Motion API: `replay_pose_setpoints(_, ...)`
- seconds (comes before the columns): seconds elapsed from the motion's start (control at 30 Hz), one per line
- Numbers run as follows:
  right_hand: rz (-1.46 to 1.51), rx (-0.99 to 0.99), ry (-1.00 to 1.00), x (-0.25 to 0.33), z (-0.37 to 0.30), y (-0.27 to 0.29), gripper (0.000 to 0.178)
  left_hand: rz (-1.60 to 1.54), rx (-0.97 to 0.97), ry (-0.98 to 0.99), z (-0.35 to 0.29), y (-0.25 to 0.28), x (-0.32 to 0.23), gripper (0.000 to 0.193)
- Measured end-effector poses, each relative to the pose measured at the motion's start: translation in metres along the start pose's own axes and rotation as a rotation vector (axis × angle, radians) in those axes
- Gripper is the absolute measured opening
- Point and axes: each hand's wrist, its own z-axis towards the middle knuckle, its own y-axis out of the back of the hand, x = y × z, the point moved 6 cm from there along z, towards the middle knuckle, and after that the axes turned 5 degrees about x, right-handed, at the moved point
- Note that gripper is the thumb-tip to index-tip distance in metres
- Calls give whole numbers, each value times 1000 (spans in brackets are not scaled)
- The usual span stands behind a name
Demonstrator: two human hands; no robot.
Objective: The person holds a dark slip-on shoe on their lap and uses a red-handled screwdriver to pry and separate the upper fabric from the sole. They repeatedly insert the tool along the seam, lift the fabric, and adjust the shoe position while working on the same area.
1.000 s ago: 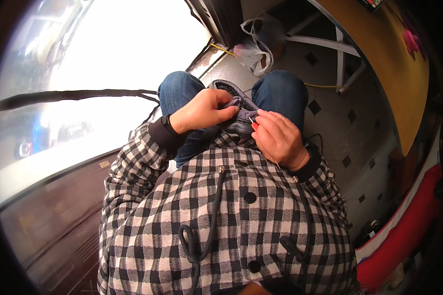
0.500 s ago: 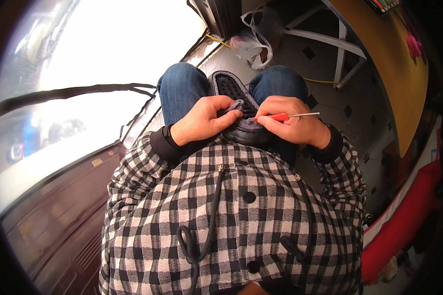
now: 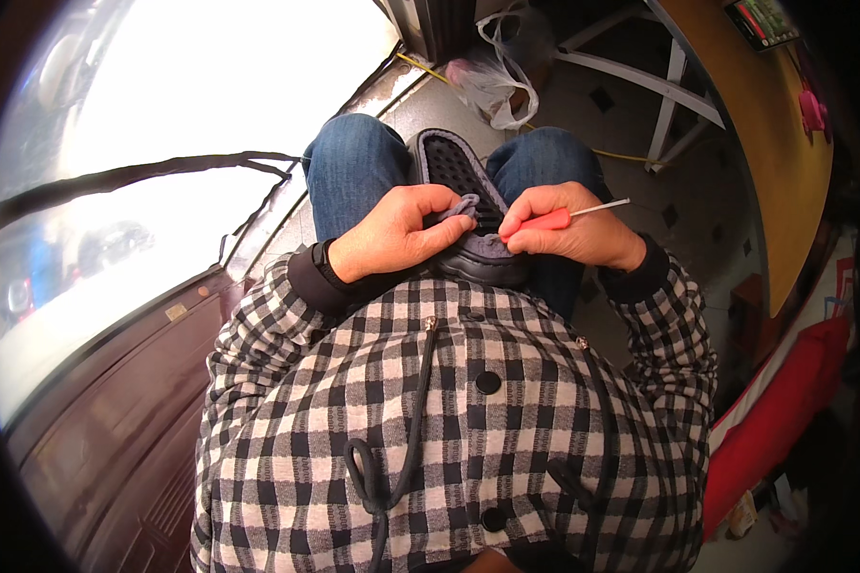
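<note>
Right hand [image 3: 571, 229] with red-handled awl [image 3: 562, 218] now drawn back from shoe [image 3: 468, 205].

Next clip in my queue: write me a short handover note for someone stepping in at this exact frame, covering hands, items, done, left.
Left hand: grips the grey fabric upper of the dark shoe, pinching it at the edge.
Right hand: holds a red-handled awl, metal shaft pointing out to the right, away from the shoe.
Shoe: sole up, wedged between the knees in blue jeans.
Done: no finished stitching can be made out.
Left: apparently the work along the upper's edge; thread is not visible.
</note>
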Motion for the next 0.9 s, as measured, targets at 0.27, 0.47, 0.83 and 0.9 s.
replay_pose_setpoints(0.27, 74, -102, -53, -5, 0, 14, 22, -27, 21, 8, 0, -1, 0, 18)
replay_pose_setpoints(0.47, 143, -140, 10, -8, -2, 16, 27, -49, 16, 2, 0, -2, 0, 18)
replay_pose_setpoints(0.83, 216, -168, 9, -17, -9, 9, 24, -51, 26, 12, 1, -2, 1, 19)
replay_pose_setpoints(0.9, 208, -178, -7, -17, -9, 9, 23, -58, 18, 17, 1, -2, 2, 19)
